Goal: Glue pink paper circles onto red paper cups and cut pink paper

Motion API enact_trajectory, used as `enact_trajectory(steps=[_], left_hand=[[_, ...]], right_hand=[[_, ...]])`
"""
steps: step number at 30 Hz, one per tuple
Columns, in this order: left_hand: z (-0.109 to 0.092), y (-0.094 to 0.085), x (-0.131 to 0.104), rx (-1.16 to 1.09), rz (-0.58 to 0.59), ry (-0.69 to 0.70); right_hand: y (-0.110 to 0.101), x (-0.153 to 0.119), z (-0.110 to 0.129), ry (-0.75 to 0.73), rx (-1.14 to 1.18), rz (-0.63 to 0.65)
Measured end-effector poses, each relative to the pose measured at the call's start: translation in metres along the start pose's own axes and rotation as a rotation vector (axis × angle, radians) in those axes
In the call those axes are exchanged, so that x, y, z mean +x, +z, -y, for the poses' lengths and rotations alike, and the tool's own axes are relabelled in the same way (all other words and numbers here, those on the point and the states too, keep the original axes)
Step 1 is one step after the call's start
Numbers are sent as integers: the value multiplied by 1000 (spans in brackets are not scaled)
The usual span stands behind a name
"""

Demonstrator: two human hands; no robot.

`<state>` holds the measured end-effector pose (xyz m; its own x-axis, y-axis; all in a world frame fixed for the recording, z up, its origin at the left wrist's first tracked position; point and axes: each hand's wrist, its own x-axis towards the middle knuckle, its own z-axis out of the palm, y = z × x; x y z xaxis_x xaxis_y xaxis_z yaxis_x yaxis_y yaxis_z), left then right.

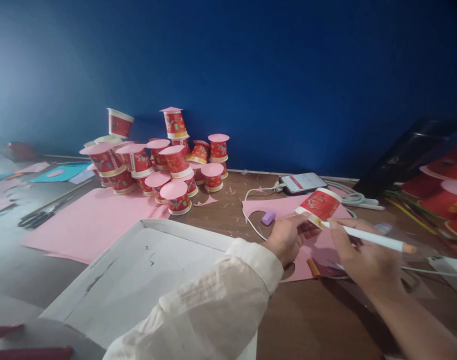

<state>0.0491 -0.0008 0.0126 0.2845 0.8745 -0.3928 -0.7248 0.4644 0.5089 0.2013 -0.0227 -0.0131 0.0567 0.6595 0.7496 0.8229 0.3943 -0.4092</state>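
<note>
Nearest, a white sleeve (228,295) lies across a shallow white tray (168,265), beside a bare stretch of brown surface (296,320). The right hand (371,260) has its fingers closed around a white pen (374,239), whose tip meets or nearly meets the lower edge of a red cup (320,202). The left hand (288,237) has its fingers clamped on that cup near its gold band, holding it tilted above a cut pink sheet (311,249). An orange tube (313,268) and a purple block (268,217) lie on the sheet.

Behind the cup rests a phone (303,183) with its screen lit. To the left lie more pink sheets (97,220); past them stand stacked cups, most topped with pink discs (173,189), and these look finished. The held cup shows no disc, so it seems unfinished, as does a disc-less cup (119,123) leaning atop the stack. Farthest back is a blue wall (273,85).
</note>
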Motion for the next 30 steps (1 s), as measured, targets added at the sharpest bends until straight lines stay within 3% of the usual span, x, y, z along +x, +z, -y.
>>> enact_trajectory(steps=[6,14,23,27,30], left_hand=[[2,-1,1,-14,16,15],[1,-2,1,2,20,30],[3,-1,0,8,5,23],[2,-1,-1,13,19,34],[1,0,-2,12,27,35]], right_hand=[[0,1,-1,-123,-60,-69],[1,-3,-4,-49,-1,13],[3,-3,-4,5,-21,-41],[4,-4,-3,-40,13,33],[3,-4,-1,-79,-19,-5]])
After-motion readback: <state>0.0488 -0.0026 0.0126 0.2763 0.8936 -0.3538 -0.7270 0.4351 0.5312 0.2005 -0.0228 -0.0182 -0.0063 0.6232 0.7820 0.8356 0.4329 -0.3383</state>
